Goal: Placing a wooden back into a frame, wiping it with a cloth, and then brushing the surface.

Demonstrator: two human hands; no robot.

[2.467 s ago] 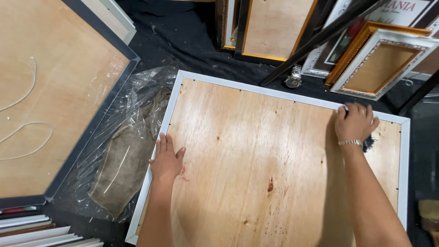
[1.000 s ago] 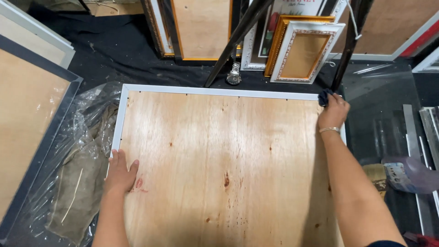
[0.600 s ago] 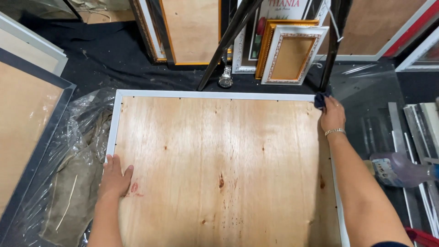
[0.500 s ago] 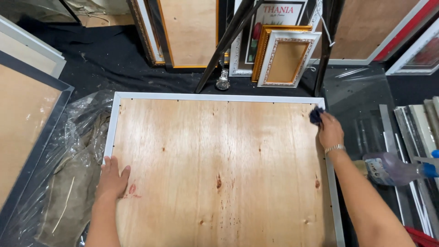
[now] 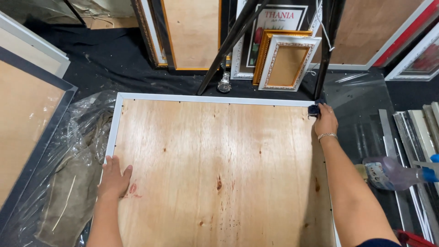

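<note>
on the black-covered floor a large white-edged picture frame [image 5: 120, 120] lies face down, its grainy plywood backing [image 5: 219, 169] up and long axis running away from the person. left hand [image 5: 114, 177] presses flat, fingers spread, at the near-left edge; right hand [image 5: 325, 121] pinches a dark cloth [image 5: 313, 109] on the far-right corner, crinkled plastic sheet [image 5: 75, 151] alongside.

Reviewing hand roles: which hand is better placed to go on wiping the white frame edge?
Right: the right hand holds the dark cloth at the white frame corner; the left hand lies flat, empty.
</note>
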